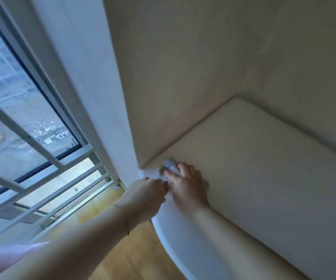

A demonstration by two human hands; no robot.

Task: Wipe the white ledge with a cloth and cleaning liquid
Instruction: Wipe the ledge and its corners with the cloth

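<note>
The white ledge [254, 158] runs from the wall corner toward the lower right, with a rounded front edge. My right hand [187, 186] presses a small crumpled blue-grey cloth [171, 167] onto the ledge's near-left corner, fingers closed over it. My left hand [145, 197] rests against the ledge's front corner just left of the right hand, fingers curled; whether it holds anything is hidden. A thin gold bracelet sits on the left wrist. No cleaning liquid bottle is in view.
A tall white wall column [94, 98] rises left of the ledge. A window with white bars [27, 138] fills the left side. Wooden floor [134, 255] lies below. Beige walls [203, 67] enclose the ledge at the back.
</note>
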